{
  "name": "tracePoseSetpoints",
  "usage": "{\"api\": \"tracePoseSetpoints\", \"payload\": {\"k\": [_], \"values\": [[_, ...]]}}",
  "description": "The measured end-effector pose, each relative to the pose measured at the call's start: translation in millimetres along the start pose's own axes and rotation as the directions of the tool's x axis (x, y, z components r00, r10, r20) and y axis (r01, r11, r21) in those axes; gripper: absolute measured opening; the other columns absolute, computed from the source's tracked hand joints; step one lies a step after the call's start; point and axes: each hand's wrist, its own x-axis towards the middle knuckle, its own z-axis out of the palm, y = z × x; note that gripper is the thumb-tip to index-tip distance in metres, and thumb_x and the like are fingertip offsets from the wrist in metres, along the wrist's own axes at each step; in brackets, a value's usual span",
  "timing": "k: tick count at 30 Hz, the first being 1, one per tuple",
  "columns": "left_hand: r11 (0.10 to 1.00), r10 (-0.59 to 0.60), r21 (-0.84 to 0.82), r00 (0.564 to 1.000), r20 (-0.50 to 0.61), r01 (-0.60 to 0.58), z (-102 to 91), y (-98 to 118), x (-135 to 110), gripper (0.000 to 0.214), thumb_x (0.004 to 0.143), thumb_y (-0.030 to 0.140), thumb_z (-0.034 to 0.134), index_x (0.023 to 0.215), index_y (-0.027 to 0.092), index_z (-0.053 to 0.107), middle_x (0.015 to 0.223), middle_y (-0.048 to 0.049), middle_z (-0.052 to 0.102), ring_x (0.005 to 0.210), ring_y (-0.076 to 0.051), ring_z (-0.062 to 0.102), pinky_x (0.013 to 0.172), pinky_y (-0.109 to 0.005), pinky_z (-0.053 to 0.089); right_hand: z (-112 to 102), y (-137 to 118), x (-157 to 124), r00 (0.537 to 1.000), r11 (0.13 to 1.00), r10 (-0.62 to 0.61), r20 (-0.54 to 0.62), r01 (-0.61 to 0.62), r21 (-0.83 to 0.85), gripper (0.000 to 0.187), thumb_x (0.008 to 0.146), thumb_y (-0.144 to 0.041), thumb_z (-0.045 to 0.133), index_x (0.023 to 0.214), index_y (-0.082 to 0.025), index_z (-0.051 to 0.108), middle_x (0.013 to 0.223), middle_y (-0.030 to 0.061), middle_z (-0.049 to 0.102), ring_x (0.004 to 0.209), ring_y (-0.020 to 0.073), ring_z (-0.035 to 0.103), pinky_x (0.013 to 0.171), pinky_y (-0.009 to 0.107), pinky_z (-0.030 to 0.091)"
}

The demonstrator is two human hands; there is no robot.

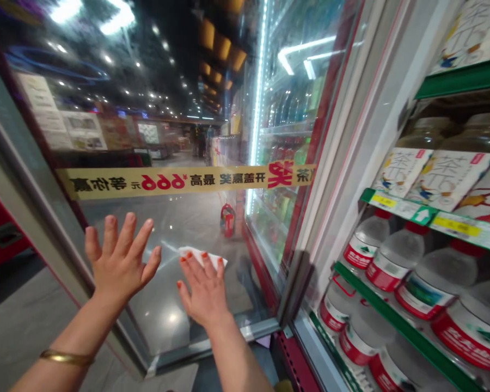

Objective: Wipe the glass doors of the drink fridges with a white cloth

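Cloth [196,254]: white, folded, on the glass door [167,223] near 6 o'clock, under the right fingertips.
Right hand [204,291]: flat, fingers loosely together, pressing the cloth.
Left hand [120,264]: 8 o'clock, fingers spread, palm toward the glass.
Yellow strip [188,179]: across the door, above both hands.
Water bottles [433,275]: shelves, 4 o'clock.

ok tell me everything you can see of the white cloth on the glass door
The white cloth is small, thin and folded-looking; paper or fabric, I cannot tell. It lies flat against the glass door, below the yellow banner, pressed there by the flat right hand. Only its upper edge and right corner show past the hand.
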Motion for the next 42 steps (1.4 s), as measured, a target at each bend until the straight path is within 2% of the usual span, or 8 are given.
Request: {"api": "tracePoseSetpoints", "payload": {"k": [7, 12, 15, 23, 28, 30, 36, 42], "values": [[0.988, -0.149, -0.032, 0.989, 0.014, 0.149, 0.2, 1, -35, 0.094, 0.084, 0.050, 0.065, 0.170, 0.056, 0.027, 0.181, 0.0147, 0.022, 0.170, -0.037, 0.019, 0.141, -0.069, 0.008, -33, 95, 6, 0.685, 0.758, 0.644, -0.341, -0.630, 0.167, 0.071, 0.110, -0.024, 0.017, 0.179, -0.016, 0.002, 0.183, 0.0215, 0.014, 0.172, 0.0398, 0.005, 0.125, 0.092, 0.015], [0.984, -0.163, -0.071, 0.986, 0.030, 0.165, -0.5, -1, -30, 0.094, 0.084, 0.054, 0.065, 0.170, 0.058, 0.026, 0.182, 0.0133, 0.020, 0.170, -0.038, 0.016, 0.138, -0.074, 0.004, -2, 1, -9, 0.983, 0.985, 0.170, -0.076, -0.167, 0.038, 0.073, 0.108, -0.055, 0.042, 0.177, -0.039, 0.023, 0.178, -0.0071, 0.033, 0.171, 0.0375, 0.021, 0.133, 0.072, 0.036], [0.982, -0.172, -0.063, 0.983, 0.062, 0.176, -0.4, 0, -27, 0.089, 0.090, 0.053, 0.064, 0.170, 0.059, 0.024, 0.183, 0.0147, 0.017, 0.171, -0.036, 0.013, 0.140, -0.072, 0.005, -2, 7, -13, 0.994, 0.994, 0.108, 0.004, -0.108, 0.032, 0.070, 0.106, -0.058, 0.048, 0.173, -0.044, 0.034, 0.176, -0.0112, 0.040, 0.170, 0.0348, 0.029, 0.136, 0.062, 0.038], [0.997, -0.079, 0.008, 0.997, 0.012, 0.079, 14.1, 0, -32, 0.083, 0.095, 0.045, 0.070, 0.171, 0.028, 0.040, 0.185, -0.0083, 0.023, 0.174, -0.039, 0.010, 0.139, -0.072, 0.004, -20, 91, -5, 0.519, 0.637, 0.756, -0.399, -0.723, 0.268, 0.071, 0.110, -0.033, 0.000, 0.176, -0.011, -0.014, 0.183, 0.0317, 0.014, 0.174, 0.0409, 0.003, 0.124, 0.089, 0.021], [0.999, -0.032, 0.032, 0.999, 0.002, 0.032, 12.3, 0, -32, 0.085, 0.096, 0.041, 0.069, 0.173, 0.026, 0.036, 0.184, -0.0109, 0.027, 0.174, -0.035, 0.008, 0.140, -0.067, 0.003, 16, -8, -27, 0.978, 0.980, 0.143, -0.150, -0.118, 0.163, 0.070, 0.112, -0.049, 0.041, 0.177, -0.031, 0.025, 0.176, 0.0092, 0.047, 0.169, 0.0306, 0.030, 0.136, 0.063, 0.028], [0.999, -0.029, 0.035, 0.999, 0.017, 0.029, 12.2, -2, -33, 0.084, 0.096, 0.042, 0.069, 0.172, 0.025, 0.037, 0.184, -0.0104, 0.026, 0.174, -0.037, 0.008, 0.140, -0.069, 0.004, 22, -6, -32, 0.996, 0.990, -0.018, -0.083, 0.030, 0.140, 0.071, 0.112, -0.047, 0.046, 0.177, -0.033, 0.024, 0.174, 0.0057, 0.049, 0.169, 0.0272, 0.029, 0.138, 0.060, 0.022], [0.996, -0.064, 0.062, 0.997, 0.049, 0.061, 16.0, 0, -33, 0.082, 0.096, 0.044, 0.072, 0.169, 0.024, 0.042, 0.185, -0.0090, 0.025, 0.174, -0.038, 0.008, 0.139, -0.070, 0.005, 17, 74, -35, 0.743, 0.813, 0.577, -0.338, -0.562, 0.154, 0.072, 0.112, -0.029, 0.021, 0.178, -0.010, 0.000, 0.182, 0.0307, 0.021, 0.173, 0.0400, 0.012, 0.129, 0.082, 0.019], [0.999, -0.003, 0.040, 1.000, 0.001, 0.003, 18.9, 0, -30, 0.087, 0.097, 0.040, 0.071, 0.174, 0.025, 0.032, 0.186, -0.0097, 0.022, 0.175, -0.036, 0.006, 0.139, -0.068, 0.002, 39, 17, -67, 0.982, 0.981, 0.169, -0.083, -0.159, 0.114, 0.071, 0.106, -0.032, 0.049, 0.175, -0.028, 0.033, 0.169, 0.0113, 0.055, 0.166, 0.0346, 0.034, 0.135, 0.069, 0.023]]}}
